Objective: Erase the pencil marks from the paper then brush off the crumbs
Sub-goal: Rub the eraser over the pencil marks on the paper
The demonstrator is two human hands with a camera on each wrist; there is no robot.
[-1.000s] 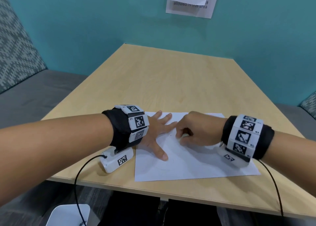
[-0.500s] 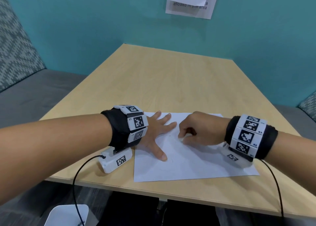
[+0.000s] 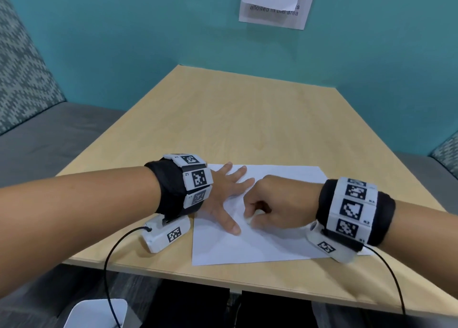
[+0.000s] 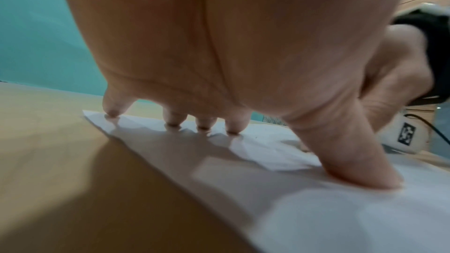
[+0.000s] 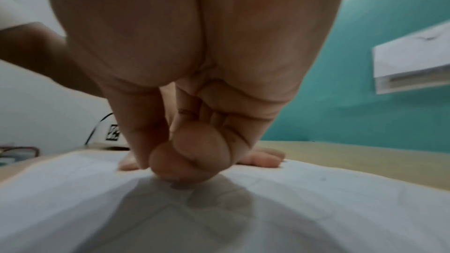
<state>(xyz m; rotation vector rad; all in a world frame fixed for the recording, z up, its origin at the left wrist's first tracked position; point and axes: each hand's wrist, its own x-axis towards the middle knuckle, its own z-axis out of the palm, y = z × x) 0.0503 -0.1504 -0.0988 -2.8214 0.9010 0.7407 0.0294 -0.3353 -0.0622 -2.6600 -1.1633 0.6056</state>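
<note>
A white sheet of paper (image 3: 272,243) lies near the front edge of the light wooden table (image 3: 247,119). My left hand (image 3: 230,196) lies flat on the sheet's left part with its fingers spread; its thumb (image 4: 360,170) and fingertips press on the paper (image 4: 316,218). My right hand (image 3: 252,215) is curled, and its thumb and fingers pinch a small white eraser (image 3: 249,220) down against the sheet, just right of the left thumb. In the right wrist view the right hand (image 5: 185,161) hides most of the eraser. Only faint grey lines show on the paper (image 5: 316,209).
Grey bench seats (image 3: 49,139) with patterned backs flank the table, and a teal wall with a paper notice (image 3: 275,3) stands behind it. Black cables (image 3: 109,265) run from both wrist units over the near edge. A white object (image 3: 94,313) sits below the table at lower left.
My right hand with the eraser has slid a little left and toward me across the paper. The left hand has stayed flat in place.
</note>
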